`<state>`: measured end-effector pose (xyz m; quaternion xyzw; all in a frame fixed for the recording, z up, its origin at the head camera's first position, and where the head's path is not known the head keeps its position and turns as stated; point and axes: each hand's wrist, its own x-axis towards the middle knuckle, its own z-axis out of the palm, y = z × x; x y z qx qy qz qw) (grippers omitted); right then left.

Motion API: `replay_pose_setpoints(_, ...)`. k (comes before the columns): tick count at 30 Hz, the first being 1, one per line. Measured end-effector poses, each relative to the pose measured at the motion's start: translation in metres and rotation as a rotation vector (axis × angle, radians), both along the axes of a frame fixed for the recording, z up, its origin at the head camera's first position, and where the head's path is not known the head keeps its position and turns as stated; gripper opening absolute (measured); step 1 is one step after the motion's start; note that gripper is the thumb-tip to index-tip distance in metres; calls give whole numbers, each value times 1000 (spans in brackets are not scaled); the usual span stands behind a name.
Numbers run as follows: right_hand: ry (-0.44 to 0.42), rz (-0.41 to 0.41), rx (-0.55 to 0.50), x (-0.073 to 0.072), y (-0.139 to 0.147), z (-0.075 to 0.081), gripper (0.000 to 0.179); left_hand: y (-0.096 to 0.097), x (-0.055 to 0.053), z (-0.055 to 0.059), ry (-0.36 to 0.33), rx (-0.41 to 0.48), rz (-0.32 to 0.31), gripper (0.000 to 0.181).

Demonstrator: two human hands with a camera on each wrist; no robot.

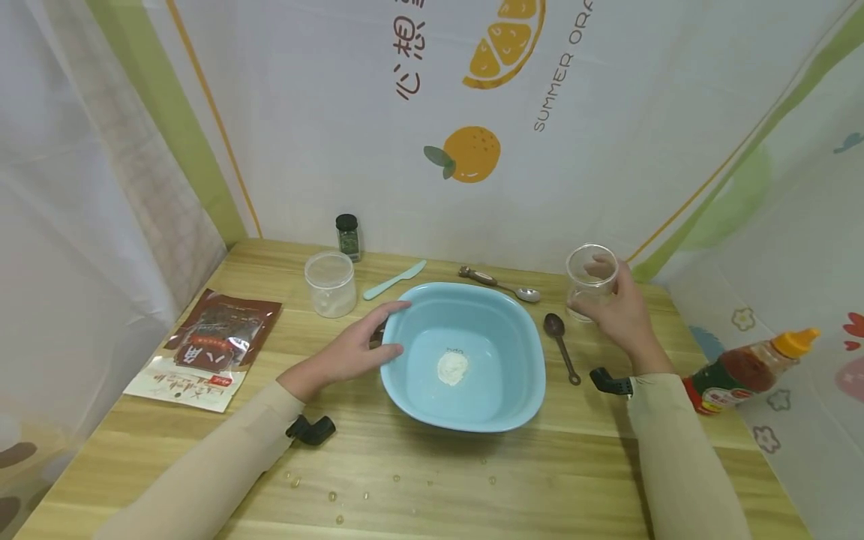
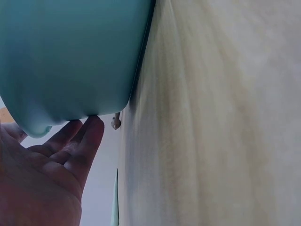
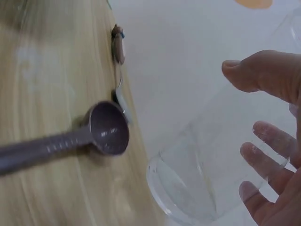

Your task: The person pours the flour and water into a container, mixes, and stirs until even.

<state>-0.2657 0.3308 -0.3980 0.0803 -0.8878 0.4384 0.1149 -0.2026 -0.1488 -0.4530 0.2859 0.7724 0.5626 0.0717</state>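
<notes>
A light blue plastic basin (image 1: 466, 405) stands mid-table with a small heap of white powder (image 1: 452, 368) on its floor. My left hand (image 1: 358, 346) holds the basin's left side, thumb and index finger at the rim. In the left wrist view, other fingertips of the left hand (image 2: 61, 165) press the outer wall of the basin (image 2: 70, 61). At the back right, my right hand (image 1: 621, 307) grips a clear cup (image 1: 582, 289). The right wrist view shows the cup's see-through wall (image 3: 202, 169) between thumb and fingers. A dark brown scoop (image 1: 559, 345) lies left of that hand.
Behind the basin lie a metal spoon (image 1: 499, 283) and a mint-green knife (image 1: 394, 280). A clear lidded jar (image 1: 331, 289), a small herb jar (image 1: 348, 238) and a spice packet (image 1: 209, 349) are at left. A sauce bottle (image 1: 742, 375) stands right. Droplets (image 1: 332, 496) dot the front.
</notes>
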Motion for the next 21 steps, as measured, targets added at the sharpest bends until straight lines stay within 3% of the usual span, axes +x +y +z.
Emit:
replay_pose_setpoints(5,-71,-23,-43,-14,7,0,98,0,0,0,4,2,-3,73)
replay_pose_setpoints(21,-127,-60,-214,-47,17,-14,96,1,2,2,-11,-6,2,74)
